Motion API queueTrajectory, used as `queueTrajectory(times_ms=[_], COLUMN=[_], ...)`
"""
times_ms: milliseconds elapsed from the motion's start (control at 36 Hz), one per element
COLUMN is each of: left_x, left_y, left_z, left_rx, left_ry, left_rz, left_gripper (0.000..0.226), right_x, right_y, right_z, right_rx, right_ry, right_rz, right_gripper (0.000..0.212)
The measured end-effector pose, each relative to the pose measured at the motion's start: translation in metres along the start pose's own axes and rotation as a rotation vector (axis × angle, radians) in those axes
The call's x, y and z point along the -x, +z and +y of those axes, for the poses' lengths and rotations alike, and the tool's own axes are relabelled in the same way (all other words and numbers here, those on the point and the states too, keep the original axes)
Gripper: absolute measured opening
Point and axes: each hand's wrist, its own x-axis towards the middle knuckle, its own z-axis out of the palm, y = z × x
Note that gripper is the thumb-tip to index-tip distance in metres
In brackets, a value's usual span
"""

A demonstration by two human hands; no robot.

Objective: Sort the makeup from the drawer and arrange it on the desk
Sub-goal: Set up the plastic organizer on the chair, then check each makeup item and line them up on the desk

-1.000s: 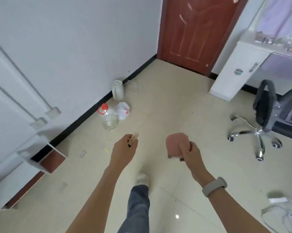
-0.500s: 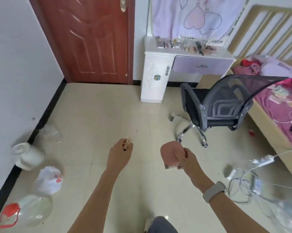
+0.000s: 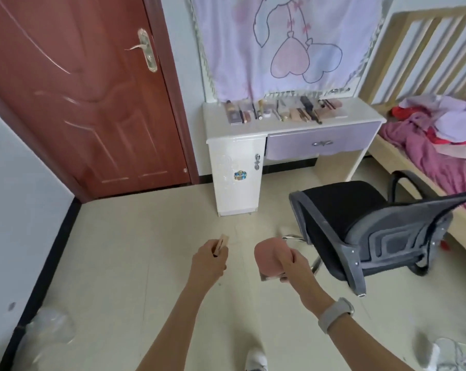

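My left hand (image 3: pixel 209 262) grips a slim beige makeup stick (image 3: pixel 221 244) that pokes out above the fingers. My right hand (image 3: pixel 293 269) holds a round pink powder puff (image 3: pixel 272 257), with a flat item partly hidden beneath it. Both hands hover over the floor, well short of the white desk (image 3: pixel 360 113). Several makeup items (image 3: pixel 280 112) lie in a row along the desk's back edge. The purple drawer (image 3: pixel 320 143) under the desktop is closed.
A black mesh office chair (image 3: pixel 365 231) stands between me and the desk, to the right. A brown door (image 3: pixel 73 97) is at the left, a bed with pink bedding (image 3: pixel 435 145) at the right. Clear plastic bags (image 3: pixel 49 328) lie by the left wall.
My view has swung from the left wall and floor round to the desk, which now looks closer. Both hands keep their hold on the same items.
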Motion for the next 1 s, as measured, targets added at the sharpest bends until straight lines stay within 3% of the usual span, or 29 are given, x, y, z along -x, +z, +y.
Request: queueTrajectory(times_ms=[361,667,750,889,1000], left_x=[-0.239,-0.491,-0.534,-0.586,-0.614], left_y=[0.016,0.008,0.009,0.023,0.036], left_z=[0.076,0.131,0.156,0.182,0.194], left_rx=[0.146,0.03,0.027,0.004,0.018], left_ry=[-0.037,-0.04,-0.033,-0.022,-0.041], left_rz=[0.004,-0.011,-0.045,-0.129,-0.133], left_gripper=[0.006,0.031,0.025,0.015,0.016], right_x=[-0.225,-0.447,-0.483,-0.531,-0.568], right_y=[-0.008,0.034,0.033,0.02,0.009], right_z=[-0.09,-0.197,-0.223,-0.245,-0.255], right_rx=[-0.005,0.024,0.018,0.049,0.115], right_ry=[0.043,0.035,0.045,0.076,0.066], right_rz=[0.094,0.141,0.146,0.181,0.21], right_gripper=[0.023,0.012,0.01,0.026,0.028])
